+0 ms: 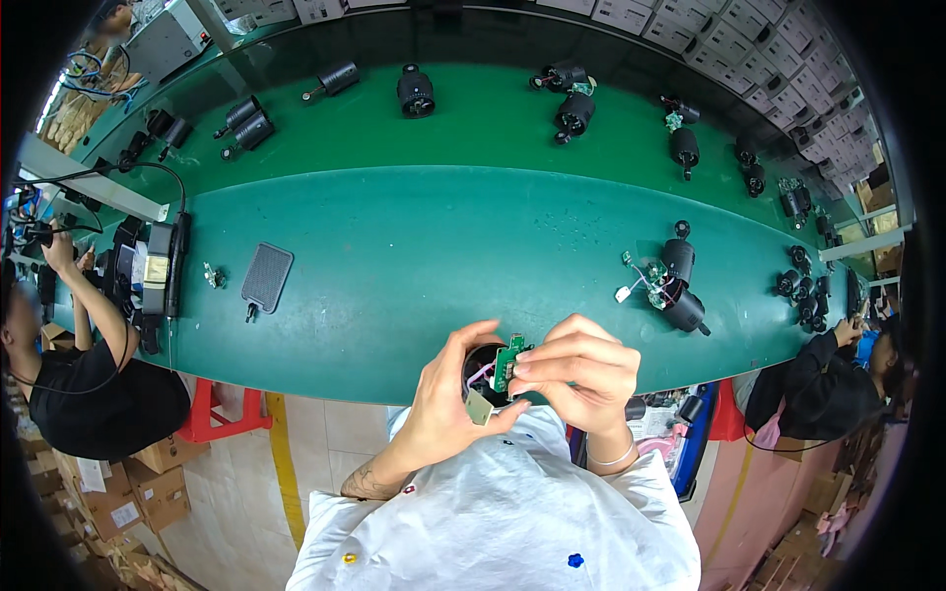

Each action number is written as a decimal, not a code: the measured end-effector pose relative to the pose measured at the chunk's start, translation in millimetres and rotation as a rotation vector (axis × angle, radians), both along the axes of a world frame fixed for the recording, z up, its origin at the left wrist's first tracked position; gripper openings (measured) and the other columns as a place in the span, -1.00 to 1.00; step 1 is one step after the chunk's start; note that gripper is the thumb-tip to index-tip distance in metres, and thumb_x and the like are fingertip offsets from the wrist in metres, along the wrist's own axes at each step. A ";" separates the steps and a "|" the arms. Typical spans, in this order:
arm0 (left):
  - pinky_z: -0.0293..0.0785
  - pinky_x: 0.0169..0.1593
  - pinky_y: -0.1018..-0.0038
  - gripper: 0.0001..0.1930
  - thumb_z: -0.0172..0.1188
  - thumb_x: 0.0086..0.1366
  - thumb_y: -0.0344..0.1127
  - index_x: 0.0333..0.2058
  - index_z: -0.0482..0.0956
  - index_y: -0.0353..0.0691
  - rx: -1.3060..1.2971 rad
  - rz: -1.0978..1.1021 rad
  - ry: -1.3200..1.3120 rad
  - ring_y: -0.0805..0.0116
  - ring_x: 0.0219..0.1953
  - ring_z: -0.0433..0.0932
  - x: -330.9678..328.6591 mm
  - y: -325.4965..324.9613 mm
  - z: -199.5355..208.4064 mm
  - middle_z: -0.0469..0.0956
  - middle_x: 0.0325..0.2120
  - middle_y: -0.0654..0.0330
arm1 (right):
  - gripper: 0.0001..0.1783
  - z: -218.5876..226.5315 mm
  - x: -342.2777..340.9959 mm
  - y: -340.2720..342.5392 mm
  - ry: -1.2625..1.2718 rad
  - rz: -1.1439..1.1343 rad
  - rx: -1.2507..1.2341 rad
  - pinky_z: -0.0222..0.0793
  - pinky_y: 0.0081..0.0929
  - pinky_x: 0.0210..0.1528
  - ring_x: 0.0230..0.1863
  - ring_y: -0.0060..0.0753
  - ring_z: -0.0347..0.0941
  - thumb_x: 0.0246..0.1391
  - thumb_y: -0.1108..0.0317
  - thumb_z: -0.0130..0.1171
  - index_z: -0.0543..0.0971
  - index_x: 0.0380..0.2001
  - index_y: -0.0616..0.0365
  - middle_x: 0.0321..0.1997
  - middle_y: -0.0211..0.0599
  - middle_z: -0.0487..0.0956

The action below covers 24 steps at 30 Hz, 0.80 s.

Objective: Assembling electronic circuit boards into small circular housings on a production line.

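My left hand [445, 394] is wrapped round a black cylindrical housing [475, 361], held just above the table's front edge. Pink and white wires show inside its opening, and a small pale board [479, 408] sticks out by my left thumb. Between the fingertips of my right hand [583, 376] is a green circuit board [506, 362], upright at the mouth of the housing. To the right on the table lie two black housings [680, 260] with a wired board [650, 284] beside them. Part of the held housing is hidden by my fingers.
On the green table [394, 266] lie a dark mesh-faced pad [267, 279] and a small electronic part [213, 276]. Behind, a green belt [483, 128] carries several black housings. Co-workers sit left and right near red stools [219, 412]. A blue bin [696, 448] stands below the front edge.
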<state>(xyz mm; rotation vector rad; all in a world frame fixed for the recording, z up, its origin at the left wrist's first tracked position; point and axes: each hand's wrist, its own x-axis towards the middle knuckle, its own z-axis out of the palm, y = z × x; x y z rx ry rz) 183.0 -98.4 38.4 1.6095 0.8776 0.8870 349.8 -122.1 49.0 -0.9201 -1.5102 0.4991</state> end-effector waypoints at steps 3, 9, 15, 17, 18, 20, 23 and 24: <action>0.41 -0.21 0.47 -0.43 0.49 -0.27 -0.39 -0.20 0.46 -0.28 0.124 0.010 0.052 0.34 -0.35 0.43 2.7 2.5 1.4 0.46 -0.35 0.15 | -0.81 -1.9 -2.7 -1.8 -0.004 -0.001 0.014 0.41 -0.63 -0.37 -0.44 -0.48 0.43 -0.29 0.62 0.31 0.70 -0.48 0.20 -0.36 -0.35 0.66; 0.45 -0.14 0.36 -0.52 0.45 -0.21 -0.38 -0.25 0.47 -0.27 0.326 0.154 0.024 0.31 -0.37 0.41 7.5 2.4 -4.6 0.44 -0.38 0.16 | -0.80 -2.7 -12.0 -6.2 -0.012 0.026 0.035 0.40 -0.62 -0.38 -0.45 -0.46 0.41 -0.30 0.65 0.28 0.70 -0.48 0.21 -0.35 -0.32 0.66; 0.50 -0.10 0.23 -0.58 0.40 -0.15 -0.36 -0.25 0.45 -0.22 0.583 0.317 -0.038 0.30 -0.37 0.38 17.3 1.7 -17.6 0.40 -0.41 0.17 | -0.76 7.9 -17.5 -12.8 -0.058 0.050 0.007 0.38 -0.61 -0.40 -0.48 -0.44 0.37 -0.32 0.69 0.22 0.68 -0.47 0.23 -0.34 -0.30 0.64; 0.51 -0.08 0.18 -0.61 0.37 -0.11 -0.35 -0.26 0.45 -0.21 0.658 0.352 -0.048 0.28 -0.35 0.37 18.1 1.6 -19.4 0.39 -0.41 0.17 | -0.74 11.4 -17.0 -14.1 -0.105 0.067 -0.034 0.36 -0.60 -0.41 -0.49 -0.43 0.36 -0.33 0.70 0.19 0.67 -0.46 0.23 -0.35 -0.30 0.64; 0.51 -0.08 0.18 -0.61 0.37 -0.11 -0.35 -0.26 0.45 -0.21 0.659 0.350 -0.049 0.28 -0.35 0.37 18.7 1.8 -19.6 0.39 -0.41 0.17 | -0.74 11.8 -16.8 -14.3 -0.105 0.065 -0.032 0.36 -0.60 -0.41 -0.49 -0.43 0.36 -0.33 0.70 0.19 0.67 -0.46 0.23 -0.35 -0.30 0.64; 0.49 -0.15 0.21 -0.61 0.39 -0.10 -0.27 -0.29 0.47 -0.22 0.710 0.378 -0.048 0.26 -0.36 0.38 20.0 2.2 -19.8 0.41 -0.42 0.17 | -0.73 12.5 -17.3 -14.5 -0.130 0.073 -0.044 0.34 -0.64 -0.43 -0.49 -0.47 0.35 -0.36 0.69 0.20 0.68 -0.48 0.21 -0.36 -0.32 0.65; 0.48 -0.22 0.25 -0.60 0.41 -0.10 -0.20 -0.32 0.48 -0.24 0.763 0.405 -0.047 0.25 -0.37 0.38 21.3 2.1 -19.1 0.42 -0.42 0.17 | -0.73 12.7 -16.4 -15.0 -0.154 0.079 -0.055 0.32 -0.67 -0.44 -0.49 -0.52 0.34 -0.38 0.68 0.21 0.70 -0.49 0.20 -0.37 -0.33 0.66; 0.48 -0.21 0.24 -0.61 0.39 -0.09 -0.24 -0.30 0.47 -0.23 0.751 0.385 -0.034 0.25 -0.36 0.38 20.9 1.6 -18.5 0.41 -0.41 0.17 | -0.73 12.1 -14.9 -15.1 -0.142 0.089 -0.077 0.32 -0.67 -0.44 -0.49 -0.51 0.34 -0.38 0.68 0.21 0.70 -0.49 0.20 -0.37 -0.34 0.66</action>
